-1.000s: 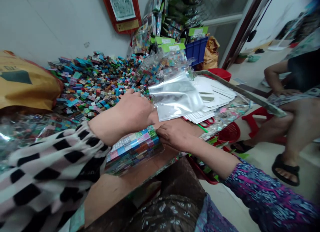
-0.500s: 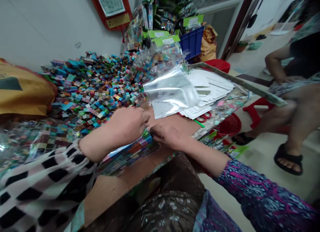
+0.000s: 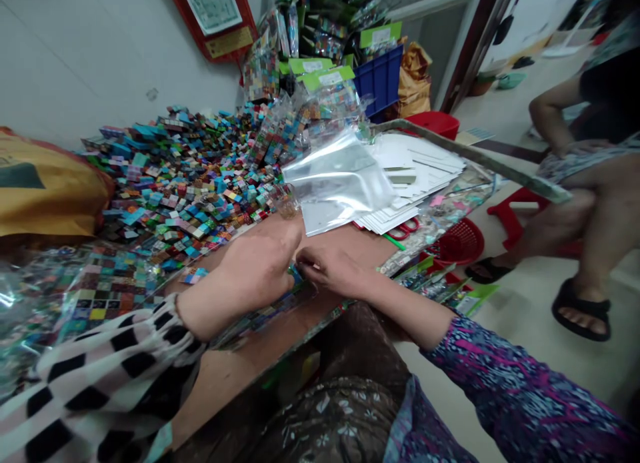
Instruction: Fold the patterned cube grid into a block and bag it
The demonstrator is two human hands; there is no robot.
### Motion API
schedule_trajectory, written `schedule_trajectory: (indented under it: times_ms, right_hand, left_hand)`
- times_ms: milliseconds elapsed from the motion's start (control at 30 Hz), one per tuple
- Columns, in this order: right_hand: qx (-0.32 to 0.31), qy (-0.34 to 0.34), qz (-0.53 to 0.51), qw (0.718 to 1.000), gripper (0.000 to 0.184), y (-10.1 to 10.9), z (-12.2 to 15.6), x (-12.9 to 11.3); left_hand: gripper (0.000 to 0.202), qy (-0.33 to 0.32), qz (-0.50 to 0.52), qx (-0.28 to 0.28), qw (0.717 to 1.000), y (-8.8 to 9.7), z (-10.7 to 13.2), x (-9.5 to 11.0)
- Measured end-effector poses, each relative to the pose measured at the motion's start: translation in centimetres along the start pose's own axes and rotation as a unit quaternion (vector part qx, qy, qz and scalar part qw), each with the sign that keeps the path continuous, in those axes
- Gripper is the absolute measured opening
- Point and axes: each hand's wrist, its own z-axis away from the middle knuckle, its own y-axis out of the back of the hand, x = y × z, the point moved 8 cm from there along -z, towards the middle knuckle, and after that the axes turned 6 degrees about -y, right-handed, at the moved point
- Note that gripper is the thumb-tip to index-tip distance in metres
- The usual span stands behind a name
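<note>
A flat clear plastic bag [image 3: 267,314] of small coloured mosaic tiles lies along the near edge of the table, partly hidden under my left hand. Closed over the bag's right end is my left hand [image 3: 257,266], its fingertips mostly out of sight. My right hand [image 3: 333,271] meets it there, fingers curled and pinching the bag's end. The two hands nearly touch. Just beyond them rests an empty clear plastic sleeve [image 3: 345,186], and a big heap of loose mosaic tiles [image 3: 190,176] spreads behind my left hand.
White cards [image 3: 425,170], red-handled scissors [image 3: 404,228] and a green pen [image 3: 395,242] lie to the right. More filled bags [image 3: 100,280] and a yellow sack [image 3: 47,190] are at left. A blue crate [image 3: 379,80] stands behind. A seated person's leg [image 3: 600,236] is at right.
My left hand has moved slightly down and turned over the bag's end, covering more of it. My right hand stays almost in place. The view has shifted a little.
</note>
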Motion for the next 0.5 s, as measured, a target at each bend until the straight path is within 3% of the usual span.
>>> schedule_trajectory:
  times_ms: [100,267,500]
  right_hand:
    - [-0.002,-0.002,-0.018,1.000,0.024,0.1,0.2,0.0]
    - [-0.033,0.001,0.010,0.999,0.016,-0.1,-0.3,0.2]
    - [-0.078,-0.005,-0.086,0.993,0.013,-0.2,-1.3,1.2]
  left_hand:
    - [0.036,0.002,-0.007,-0.010,1.000,-0.2,0.0,0.1]
    - [0.038,0.004,-0.025,-0.038,0.999,-0.4,-0.1,0.1]
    - [0.037,-0.012,0.022,-0.004,1.000,-0.2,-0.1,-0.3]
